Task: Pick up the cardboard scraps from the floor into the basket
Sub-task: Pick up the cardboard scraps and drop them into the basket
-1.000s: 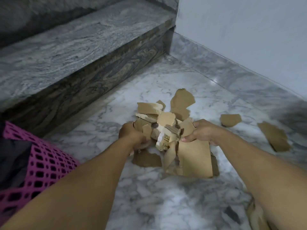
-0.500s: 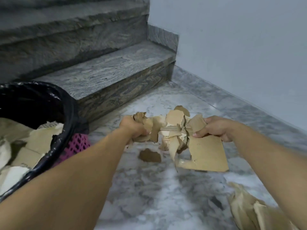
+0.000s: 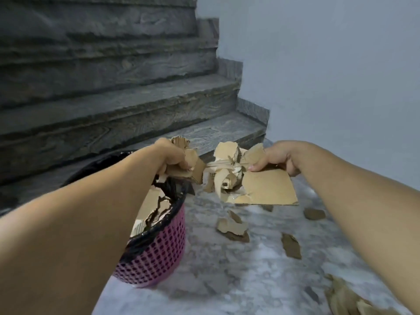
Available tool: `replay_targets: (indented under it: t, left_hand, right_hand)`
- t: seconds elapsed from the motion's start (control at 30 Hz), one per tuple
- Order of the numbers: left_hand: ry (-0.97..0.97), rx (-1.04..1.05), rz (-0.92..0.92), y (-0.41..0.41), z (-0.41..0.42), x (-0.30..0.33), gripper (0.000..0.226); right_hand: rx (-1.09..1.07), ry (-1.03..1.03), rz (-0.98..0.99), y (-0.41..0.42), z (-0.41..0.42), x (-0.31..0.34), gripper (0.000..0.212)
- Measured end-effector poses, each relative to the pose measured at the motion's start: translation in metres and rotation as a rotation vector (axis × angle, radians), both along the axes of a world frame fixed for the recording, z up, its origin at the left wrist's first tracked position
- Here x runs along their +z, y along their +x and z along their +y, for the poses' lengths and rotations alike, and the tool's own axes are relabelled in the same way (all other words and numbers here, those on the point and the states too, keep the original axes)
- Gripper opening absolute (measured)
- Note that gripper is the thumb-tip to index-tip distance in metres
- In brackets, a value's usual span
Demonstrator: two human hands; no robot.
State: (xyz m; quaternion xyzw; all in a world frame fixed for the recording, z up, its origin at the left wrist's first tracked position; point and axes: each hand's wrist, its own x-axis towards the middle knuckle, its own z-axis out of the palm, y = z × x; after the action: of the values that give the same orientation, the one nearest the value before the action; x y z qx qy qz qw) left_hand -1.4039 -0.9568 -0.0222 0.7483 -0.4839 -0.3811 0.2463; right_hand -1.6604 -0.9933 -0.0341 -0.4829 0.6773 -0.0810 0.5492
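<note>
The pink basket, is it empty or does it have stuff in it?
Not empty. The pink basket stands upright, and torn cardboard pieces show inside its black bag liner, near the rim.

A flight of grey stone stairs [image 3: 118,103] rose across the left and centre, its treads streaked with darker veins and its risers rough-looking and darker still. A plain pale blue-grey wall [image 3: 329,71] filled the right side, meeting the stairs along a stepped skirting [image 3: 252,109] of the same grey stone. Below lay a floor [image 3: 256,269] of white marble clouded with grey, slightly glossy. The light was soft and even, dimmer over the upper steps, with faint shadows on the marble.
</note>
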Motion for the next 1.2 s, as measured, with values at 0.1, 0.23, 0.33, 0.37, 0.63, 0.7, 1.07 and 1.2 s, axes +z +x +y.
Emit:
replay_targets:
  t: [0.1,0.23,0.33,0.37,0.63,0.7,1.07,1.2]
  left_hand:
    - [-0.006,0.084,-0.032,0.053,0.012,0.018,0.040]
    - [-0.010,0.193,-0.014,0.121,0.028,0.022,0.035]
    - [0.005,0.256,-0.029,0.169,0.037,0.007,0.049]
    - [0.016,0.281,-0.014,0.183,0.040,0.001,0.051]
    - [0.142,0.147,-0.007,0.220,0.050,-0.046,0.059]
    - [0.138,0.124,-0.047,0.219,0.049,-0.055,0.066]
    - [-0.077,-0.110,-0.174,0.142,0.024,-0.035,0.032]
    - [-0.154,-0.173,-0.038,0.080,0.011,-0.032,0.029]
  right_hand:
    - [0.074,-0.028,0.024,0.058,-0.002,0.021,0.037]
    - [0.129,-0.048,0.004,0.138,0.002,0.033,0.023]
    - [0.170,-0.073,-0.001,0.193,0.008,0.028,0.021]
    - [0.189,-0.085,0.001,0.211,0.008,0.023,0.022]
    - [0.322,-0.218,0.124,0.258,0.000,-0.028,0.028]
    - [0.296,-0.238,0.140,0.250,-0.002,-0.029,0.030]
    - [0.184,-0.267,0.189,0.156,-0.006,0.002,0.036]
    - [0.141,-0.234,0.205,0.101,-0.005,-0.004,0.037]
